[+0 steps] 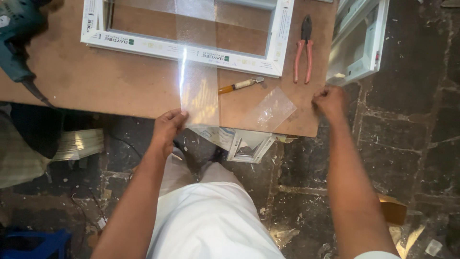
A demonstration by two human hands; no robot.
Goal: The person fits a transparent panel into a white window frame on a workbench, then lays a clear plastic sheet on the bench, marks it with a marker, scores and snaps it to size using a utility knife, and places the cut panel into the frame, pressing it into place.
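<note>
At near table edge point(120, 103), our left hand point(167, 129) pinches glass strip point(199, 91); right hand point(330, 101) fisted, empty. Overhanging strip could snap or cut us.

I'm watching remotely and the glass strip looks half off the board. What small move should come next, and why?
Probably slide the long glass strip further onto the board. The left hand holds its near end right at the board's edge, where it overhangs, while the far end lies across the white frame. The right hand rests on the board's corner, free to steady it.
</note>
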